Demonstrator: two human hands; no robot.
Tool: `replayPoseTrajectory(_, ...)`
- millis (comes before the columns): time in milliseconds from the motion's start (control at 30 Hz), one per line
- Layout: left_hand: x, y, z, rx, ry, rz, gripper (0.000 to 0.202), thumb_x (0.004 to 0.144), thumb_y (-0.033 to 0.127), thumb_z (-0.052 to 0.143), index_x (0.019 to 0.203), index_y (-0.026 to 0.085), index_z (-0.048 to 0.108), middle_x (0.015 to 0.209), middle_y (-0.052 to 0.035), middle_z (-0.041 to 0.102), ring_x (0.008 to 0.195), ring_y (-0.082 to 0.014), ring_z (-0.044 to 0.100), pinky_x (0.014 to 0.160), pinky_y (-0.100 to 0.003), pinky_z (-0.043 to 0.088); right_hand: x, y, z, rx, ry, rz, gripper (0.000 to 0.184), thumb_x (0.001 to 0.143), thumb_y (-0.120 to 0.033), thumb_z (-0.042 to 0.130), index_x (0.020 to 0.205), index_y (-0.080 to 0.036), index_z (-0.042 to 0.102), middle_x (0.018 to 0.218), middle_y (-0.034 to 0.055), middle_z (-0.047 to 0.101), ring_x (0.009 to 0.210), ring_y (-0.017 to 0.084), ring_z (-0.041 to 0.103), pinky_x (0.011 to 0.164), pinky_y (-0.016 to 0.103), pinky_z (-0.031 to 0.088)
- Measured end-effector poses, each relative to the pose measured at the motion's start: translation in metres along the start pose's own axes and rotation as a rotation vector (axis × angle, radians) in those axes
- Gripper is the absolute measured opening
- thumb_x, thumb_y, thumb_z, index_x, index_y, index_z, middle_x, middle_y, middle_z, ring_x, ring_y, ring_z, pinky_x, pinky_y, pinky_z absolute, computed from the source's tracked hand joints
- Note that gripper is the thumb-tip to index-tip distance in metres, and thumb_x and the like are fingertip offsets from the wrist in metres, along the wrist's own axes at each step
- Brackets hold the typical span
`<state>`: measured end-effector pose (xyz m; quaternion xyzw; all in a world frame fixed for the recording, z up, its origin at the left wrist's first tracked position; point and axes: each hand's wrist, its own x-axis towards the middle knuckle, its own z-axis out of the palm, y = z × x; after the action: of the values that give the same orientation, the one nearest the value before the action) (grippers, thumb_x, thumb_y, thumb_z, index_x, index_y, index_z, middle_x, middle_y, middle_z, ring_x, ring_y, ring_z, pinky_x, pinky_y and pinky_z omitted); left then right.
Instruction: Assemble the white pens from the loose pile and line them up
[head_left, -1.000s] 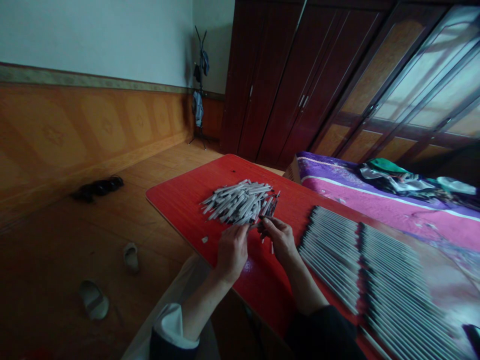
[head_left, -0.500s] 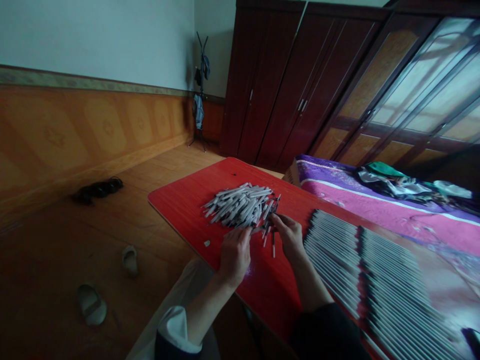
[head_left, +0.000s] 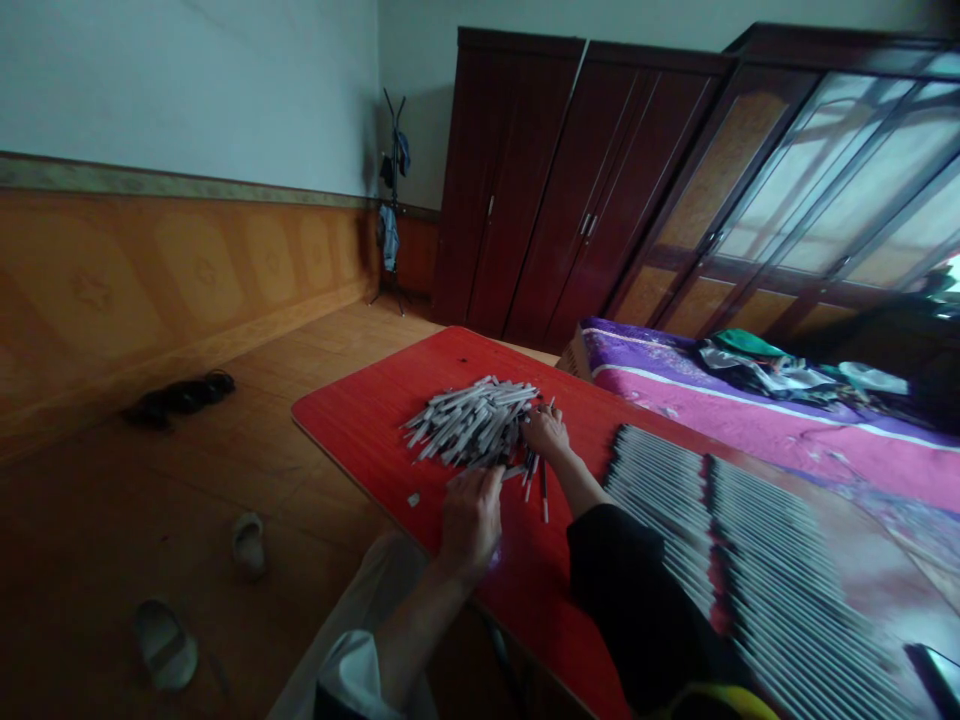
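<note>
The left hand [head_left: 471,522] and the right hand [head_left: 546,435] are held apart, with a narrow gap left between them, and neither hand is seen to touch the other. Both are placed at a loose pile of slender white tubes with dark tips [head_left: 471,425]. The pile is located directly ahead of the left hand and immediately to the left of the right hand. The left fingers [head_left: 480,482] are laid against its near edge, while the right fingers [head_left: 531,425] are set at its right end. Whether any tube is clamped by either hand cannot be determined from this view. A few loose dark-tipped tubes [head_left: 541,492] are lying just below the right hand, and a small white fragment [head_left: 413,498] is seen to the left of the left hand. All of these items are supported by a red tabletop [head_left: 360,420], whose edge runs beneath and to the left of the left hand. To the right of the right hand, long ranks of aligned tubes [head_left: 712,540] are laid out on a glossy surface. A bed with a purple and pink cover [head_left: 750,420] is positioned beyond those ranks. A pair of pale slippers [head_left: 249,545] is left on the wooden floor [head_left: 300,480] to the left of the left hand, and dark wardrobes [head_left: 570,180] are stood well ahead of both hands.
</note>
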<state>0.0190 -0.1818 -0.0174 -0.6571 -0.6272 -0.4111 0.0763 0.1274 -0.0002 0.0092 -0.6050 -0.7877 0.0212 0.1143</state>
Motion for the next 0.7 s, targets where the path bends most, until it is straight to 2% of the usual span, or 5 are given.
replayPoseTrajectory(267,0.000,0.000,0.000,-0.007,-0.013,0.002,0.030,0.084,0.007,0.041,0.111,0.017,0.053,0.090,-0.0077,0.064,0.084,-0.0203,0.060,0.076,-0.035,0.048,-0.004,0.004,0.007,0.042,0.048,-0.009,0.029,0.079,-0.026,0.047,0.100,-0.018,0.065,0.112,0.0105,0.056,0.108,0.026,0.045,0.085,0.033,0.035)
replayPoseTrajectory(400,0.000,0.000,0.001,-0.053,0.021,-0.001,0.029,0.086,0.009,0.040,0.111,0.017,0.052,0.090,-0.0086,0.064,0.086,-0.0204,0.061,0.077,-0.035,0.048,-0.011,0.002,0.000,0.160,0.169,-0.008,0.031,0.074,-0.027,0.052,0.101,-0.016,0.062,0.106,0.0089,0.060,0.104,0.024,0.048,0.083,0.031,0.037)
replayPoseTrajectory(533,-0.001,0.001,0.001,-0.190,0.111,-0.041,0.024,0.088,0.013,0.039,0.108,0.015,0.051,0.090,-0.0104,0.065,0.086,-0.0208,0.061,0.077,-0.035,0.049,-0.033,-0.003,-0.019,0.584,0.319,0.046,0.028,0.068,-0.035,0.060,0.088,-0.015,0.061,0.080,0.0059,0.065,0.076,0.020,0.058,0.067,0.030,0.043)
replayPoseTrajectory(600,-0.003,0.002,0.001,-0.274,0.175,-0.087,0.021,0.088,0.016,0.040,0.105,0.014,0.051,0.089,-0.0116,0.065,0.085,-0.0218,0.062,0.075,-0.035,0.049,-0.055,-0.006,-0.031,0.869,0.294,0.055,0.028,0.064,-0.038,0.065,0.078,-0.015,0.059,0.064,0.0015,0.061,0.059,0.017,0.056,0.056,0.028,0.042)
replayPoseTrajectory(700,-0.005,0.003,-0.002,-0.447,0.242,-0.160,0.018,0.088,0.021,0.043,0.102,0.014,0.052,0.090,-0.0141,0.066,0.085,-0.0230,0.063,0.074,-0.035,0.049,-0.093,-0.006,-0.041,1.278,0.160,0.095,0.028,0.062,-0.038,0.070,0.067,-0.016,0.054,0.049,-0.0032,0.053,0.042,0.011,0.047,0.044,0.024,0.037)
